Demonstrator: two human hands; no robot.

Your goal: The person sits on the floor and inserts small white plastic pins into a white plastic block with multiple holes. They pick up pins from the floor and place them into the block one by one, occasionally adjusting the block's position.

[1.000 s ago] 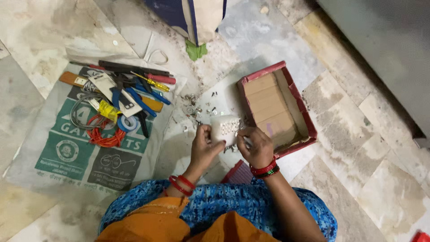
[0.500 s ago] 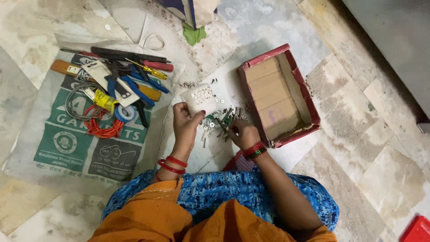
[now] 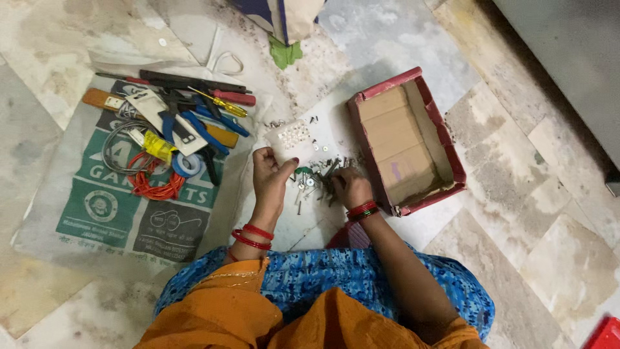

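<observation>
The left hand (image 3: 270,173) pinches a small white plastic piece (image 3: 294,137) by its near edge, with thumb and fingers closed on it, and holds it tilted just above the floor (image 3: 516,194). The face of this piece shows rows of small dots; what they are is too small to tell. The right hand (image 3: 351,186) rests with curled fingers on a heap of small metal screws and parts (image 3: 316,178), which lies on a white sheet (image 3: 332,139) spread on the floor; whether the fingers already hold one of the parts cannot be seen. The heap is between the two hands, and a few loose screws lie scattered toward the far edge of the sheet. Just right of the heap, touching the sheet, stands an open red cardboard box (image 3: 407,139) with a brown inside. Left of the left hand a printed sack (image 3: 110,207) lies flat on the floor and carries the tools: blue-handled pliers (image 3: 206,129), a screwdriver with red handle (image 3: 229,98), a coil of orange wire (image 3: 152,184), a grey cable (image 3: 119,145) and a roll of blue tape (image 3: 187,165). At the far edge of the floor a small green scrap (image 3: 284,52) lies beside a dark blue and cream bag (image 3: 278,16). Both wrists wear red bangles (image 3: 253,236).
</observation>
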